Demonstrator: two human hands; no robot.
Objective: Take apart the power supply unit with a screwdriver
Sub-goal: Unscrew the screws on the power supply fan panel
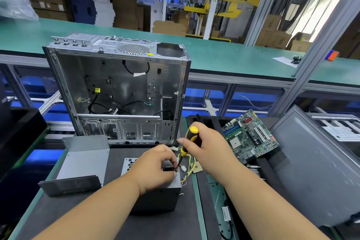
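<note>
— Nearest, what lies on the dark tabletop [109, 218]?

— Grey power supply unit [155, 198]. On its top the left hand [155, 167] pinches the shaft tip of the screwdriver [190, 138]. The right hand [206, 148] wraps the yellow-black handle just above.

— Beside the unit?

— Yellow wires [190, 163] at its right edge; a grey metal cover [81, 163] to its left.

— Beyond it?

— The open computer case [116, 87] stands upright behind the unit; a motherboard [250, 136] lies further right.

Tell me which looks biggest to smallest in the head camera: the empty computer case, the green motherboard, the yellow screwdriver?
1. Computer case, easily the biggest.
2. Motherboard.
3. Screwdriver, the smallest, held in the right hand.
</note>
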